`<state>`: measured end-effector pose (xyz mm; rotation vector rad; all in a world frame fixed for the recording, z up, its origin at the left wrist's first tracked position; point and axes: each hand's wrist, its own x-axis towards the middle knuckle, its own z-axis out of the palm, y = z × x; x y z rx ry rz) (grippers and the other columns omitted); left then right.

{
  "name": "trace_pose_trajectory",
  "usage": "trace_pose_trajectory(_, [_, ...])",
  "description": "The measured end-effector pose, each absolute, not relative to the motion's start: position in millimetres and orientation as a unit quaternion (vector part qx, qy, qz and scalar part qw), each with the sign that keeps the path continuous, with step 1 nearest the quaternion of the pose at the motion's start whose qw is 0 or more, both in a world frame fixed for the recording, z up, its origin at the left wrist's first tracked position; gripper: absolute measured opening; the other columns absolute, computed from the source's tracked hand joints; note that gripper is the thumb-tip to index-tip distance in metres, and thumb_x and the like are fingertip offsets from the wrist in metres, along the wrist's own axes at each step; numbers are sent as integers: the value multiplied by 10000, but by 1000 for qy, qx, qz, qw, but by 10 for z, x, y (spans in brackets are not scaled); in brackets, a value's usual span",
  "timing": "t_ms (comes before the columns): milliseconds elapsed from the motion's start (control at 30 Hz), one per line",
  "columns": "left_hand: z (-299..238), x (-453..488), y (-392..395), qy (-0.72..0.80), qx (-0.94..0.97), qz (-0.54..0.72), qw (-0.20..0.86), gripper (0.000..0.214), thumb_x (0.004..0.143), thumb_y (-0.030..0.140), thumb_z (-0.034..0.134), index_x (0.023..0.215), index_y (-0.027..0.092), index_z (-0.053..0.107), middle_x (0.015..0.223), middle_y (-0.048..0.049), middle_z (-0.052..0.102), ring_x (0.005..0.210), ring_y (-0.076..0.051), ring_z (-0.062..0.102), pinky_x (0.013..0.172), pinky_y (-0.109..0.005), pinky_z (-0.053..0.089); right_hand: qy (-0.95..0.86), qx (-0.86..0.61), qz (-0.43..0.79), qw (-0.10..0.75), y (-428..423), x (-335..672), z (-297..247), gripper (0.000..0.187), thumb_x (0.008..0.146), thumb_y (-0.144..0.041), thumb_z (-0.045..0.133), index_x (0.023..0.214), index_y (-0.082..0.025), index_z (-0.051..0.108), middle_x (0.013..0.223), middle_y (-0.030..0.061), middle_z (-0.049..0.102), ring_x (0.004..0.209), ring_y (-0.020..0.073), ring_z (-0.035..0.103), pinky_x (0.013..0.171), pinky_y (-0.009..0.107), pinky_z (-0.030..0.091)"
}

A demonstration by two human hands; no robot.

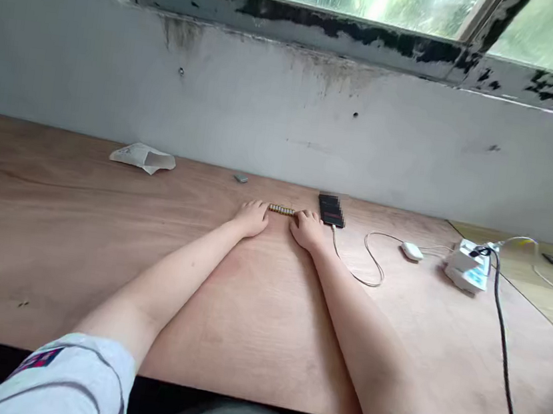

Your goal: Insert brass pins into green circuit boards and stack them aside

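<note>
Both my arms stretch forward across a wooden table (263, 313). My left hand (251, 217) and my right hand (308, 228) rest knuckles-up on the wood, fingers curled. Between them lies a short row of small yellowish beads or pieces (281, 210), and each hand's fingertips pinch or touch one end of it. A dark phone (331, 210) lies just right of my right hand, with a white cable running from it.
A crumpled white paper (143, 157) and a small grey piece (240, 178) lie at the back near the wall. To the right are a white adapter (411, 251), a white power strip (468, 269) and a black cord (504, 342). A window sits above the stained wall.
</note>
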<state>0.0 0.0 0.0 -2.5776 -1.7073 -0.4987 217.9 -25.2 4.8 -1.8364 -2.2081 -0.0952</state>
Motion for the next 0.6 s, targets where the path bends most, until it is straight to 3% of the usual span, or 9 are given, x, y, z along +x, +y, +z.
trace_pose_trajectory(167, [16,-2,-7,-539,-829,-147,6,513,987,317,409,1469,177,518,1413,-142,583,1292,-311,537,1092,-442,394,-757,-637,-29,142,-293,2190,40,435,1009,-386,409,1379,-206,550,1371,135,581,1253,308,486,1016,421,405])
trace_pose_trajectory(600, [30,-14,-10,-530,-834,-151,-8,460,986,313,400,1361,154,615,1373,-159,601,1274,-321,543,1071,-455,405,-764,-630,-28,139,-247,2210,-6,420,1010,-401,392,1310,-210,616,1357,122,611,1250,320,495,1009,439,414])
